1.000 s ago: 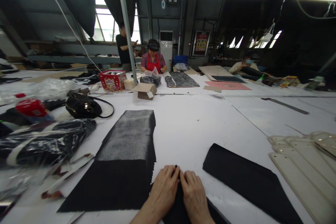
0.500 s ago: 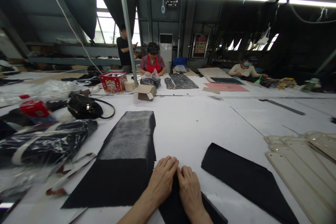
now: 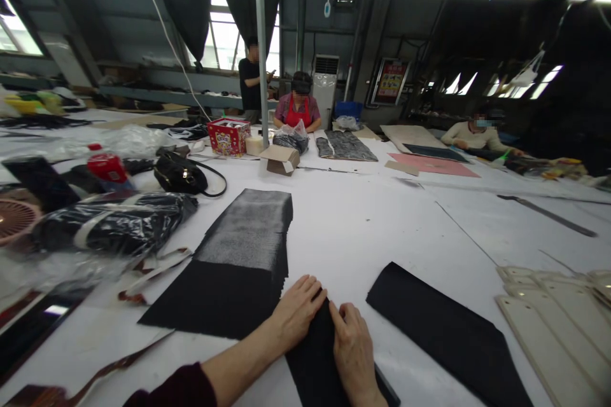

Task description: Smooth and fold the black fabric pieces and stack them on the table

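Note:
A folded strip of black fabric (image 3: 316, 356) lies on the white table in front of me. Across its upper left edge rests my left hand (image 3: 300, 310), with the fingers bent together over the fabric's far end. My right hand (image 3: 354, 346) grips the right edge, its fingers curled and the index fingertip at the top corner. Part of a dark flat bar (image 3: 386, 386) shows beside my right wrist. To the left lies a larger black piece with a greyish upper half (image 3: 243, 254). A separate black fabric piece (image 3: 443, 331) lies on the right.
Pale stacked panels with holes (image 3: 548, 324) lie at the right. A long dark blade-like tool (image 3: 548, 215) is farther back. On the left are a plastic-wrapped black bundle (image 3: 119, 222), a black handbag (image 3: 179, 172) and a pink fan (image 3: 16, 219). Several people work or stand beyond the table.
The view has swung left, so the surroundings appear farther right. My right hand has drawn slightly away from the left, showing more black fabric between them.

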Demonstrator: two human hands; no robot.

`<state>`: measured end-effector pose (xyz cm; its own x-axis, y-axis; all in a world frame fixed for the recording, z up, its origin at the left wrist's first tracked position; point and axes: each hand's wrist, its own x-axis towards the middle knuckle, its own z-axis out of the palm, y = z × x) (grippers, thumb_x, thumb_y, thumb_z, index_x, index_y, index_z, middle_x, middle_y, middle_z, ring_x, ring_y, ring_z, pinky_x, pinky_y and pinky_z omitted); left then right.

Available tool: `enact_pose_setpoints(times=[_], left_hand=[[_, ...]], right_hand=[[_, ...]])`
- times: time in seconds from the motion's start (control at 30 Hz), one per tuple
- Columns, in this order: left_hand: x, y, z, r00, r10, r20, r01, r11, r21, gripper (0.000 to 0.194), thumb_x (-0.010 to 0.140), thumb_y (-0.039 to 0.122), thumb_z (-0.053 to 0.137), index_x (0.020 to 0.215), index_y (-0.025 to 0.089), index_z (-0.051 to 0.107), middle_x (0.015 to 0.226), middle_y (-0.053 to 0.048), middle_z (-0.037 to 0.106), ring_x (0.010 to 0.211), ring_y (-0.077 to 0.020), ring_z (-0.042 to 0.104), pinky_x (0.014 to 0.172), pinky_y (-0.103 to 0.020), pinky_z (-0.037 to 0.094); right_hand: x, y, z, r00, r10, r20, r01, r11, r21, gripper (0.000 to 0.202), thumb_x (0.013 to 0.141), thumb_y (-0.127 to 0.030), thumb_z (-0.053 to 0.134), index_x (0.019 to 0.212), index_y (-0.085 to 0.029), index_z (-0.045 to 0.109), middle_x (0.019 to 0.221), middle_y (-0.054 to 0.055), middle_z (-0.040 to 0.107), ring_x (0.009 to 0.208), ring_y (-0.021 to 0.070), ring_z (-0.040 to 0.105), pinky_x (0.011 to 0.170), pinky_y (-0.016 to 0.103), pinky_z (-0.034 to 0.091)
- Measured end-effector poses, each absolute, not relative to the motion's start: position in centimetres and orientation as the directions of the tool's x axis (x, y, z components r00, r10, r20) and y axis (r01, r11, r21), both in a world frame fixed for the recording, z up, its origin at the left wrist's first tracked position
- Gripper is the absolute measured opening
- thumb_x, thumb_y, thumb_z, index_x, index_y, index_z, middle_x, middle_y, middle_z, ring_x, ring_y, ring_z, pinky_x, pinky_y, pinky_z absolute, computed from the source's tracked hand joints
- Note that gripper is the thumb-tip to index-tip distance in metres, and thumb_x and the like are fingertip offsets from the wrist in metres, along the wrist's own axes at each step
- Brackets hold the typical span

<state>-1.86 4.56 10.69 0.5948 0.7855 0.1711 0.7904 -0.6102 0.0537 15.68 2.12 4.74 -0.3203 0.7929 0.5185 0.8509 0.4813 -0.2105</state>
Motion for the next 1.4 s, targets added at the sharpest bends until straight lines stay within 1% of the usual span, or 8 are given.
enact_pose_setpoints(times=[0.2,0.4,0.67,0.9,1.07,1.17,1.3,1.4], left_hand=[[-1.7,4.4,10.9,0.647,0.754,0.111,0.759,-0.651,0.006,0.047,0.087,0.018,0.047,0.133,0.009,0.044,0.126,-0.012,0.052,0.122,-0.0243,0.042,0.112,-0.037,0.020],[-1.5,4.0,10.8,0.657,0.746,0.106,0.751,-0.660,-0.006,0.054,0.085,0.016,0.050,0.137,0.017,0.039,0.129,-0.011,0.049,0.122,-0.0239,0.042,0.112,-0.040,0.019],[-0.6,3.8,11.4,0.686,0.720,0.102,0.726,-0.687,-0.029,0.045,0.086,0.013,0.046,0.132,0.011,0.044,0.115,-0.012,0.055,0.111,-0.0250,0.047,0.105,-0.038,0.030],[-0.6,3.3,11.1,0.705,0.705,0.083,0.709,-0.704,-0.046,0.055,0.085,0.014,0.050,0.138,0.020,0.038,0.117,-0.010,0.052,0.109,-0.0245,0.048,0.102,-0.039,0.033],[0.1,3.2,11.4,0.737,0.668,0.105,0.674,-0.737,-0.042,0.044,0.090,0.013,0.044,0.134,0.015,0.042,0.115,-0.011,0.055,0.112,-0.0236,0.048,0.101,-0.036,0.035],[0.3,3.2,11.3,0.747,0.658,0.098,0.662,-0.750,-0.013,0.047,0.089,0.011,0.043,0.136,0.012,0.040,0.115,-0.011,0.055,0.113,-0.0232,0.048,0.100,-0.034,0.037],[0.3,2.9,11.3,0.762,0.645,0.058,0.645,-0.764,0.021,0.059,0.083,0.012,0.051,0.139,0.022,0.037,0.119,-0.010,0.052,0.112,-0.0242,0.049,0.099,-0.037,0.039],[0.5,2.7,11.6,0.767,0.637,0.078,0.638,-0.770,0.014,0.055,0.086,0.013,0.050,0.138,0.025,0.039,0.119,-0.010,0.052,0.113,-0.0243,0.049,0.099,-0.038,0.038]], right_hand=[[16.6,1.1,4.9,-0.320,0.788,0.526,0.856,0.478,-0.196,0.041,0.089,-0.004,0.037,0.123,-0.020,0.051,0.090,0.006,0.051,0.080,0.0194,0.050,0.070,0.032,0.041],[17.5,0.2,5.0,-0.319,0.780,0.538,0.851,0.486,-0.200,0.042,0.088,-0.002,0.035,0.123,-0.020,0.050,0.089,0.006,0.051,0.078,0.0191,0.050,0.070,0.032,0.042],[18.5,-1.2,4.9,-0.304,0.793,0.528,0.870,0.457,-0.186,0.043,0.085,0.001,0.038,0.121,-0.018,0.053,0.089,0.007,0.051,0.079,0.0199,0.050,0.070,0.033,0.042],[19.3,-2.2,5.4,-0.298,0.785,0.543,0.864,0.464,-0.197,0.043,0.085,0.002,0.037,0.120,-0.020,0.052,0.088,0.006,0.051,0.079,0.0196,0.050,0.070,0.033,0.042],[19.9,-2.8,5.5,-0.303,0.782,0.544,0.862,0.468,-0.194,0.042,0.085,0.000,0.038,0.120,-0.019,0.052,0.088,0.006,0.052,0.078,0.0198,0.050,0.069,0.033,0.042],[20.4,-3.2,5.3,-0.302,0.794,0.527,0.866,0.460,-0.197,0.043,0.085,0.001,0.038,0.121,-0.019,0.052,0.090,0.006,0.052,0.079,0.0201,0.051,0.070,0.033,0.042],[21.0,-3.8,5.2,-0.304,0.804,0.511,0.872,0.451,-0.191,0.045,0.085,0.002,0.037,0.122,-0.018,0.051,0.091,0.007,0.052,0.082,0.0208,0.051,0.071,0.034,0.043],[21.4,-4.2,5.2,-0.297,0.812,0.502,0.875,0.442,-0.199,0.044,0.085,0.001,0.038,0.121,-0.018,0.052,0.091,0.007,0.052,0.082,0.0208,0.052,0.072,0.034,0.044]])
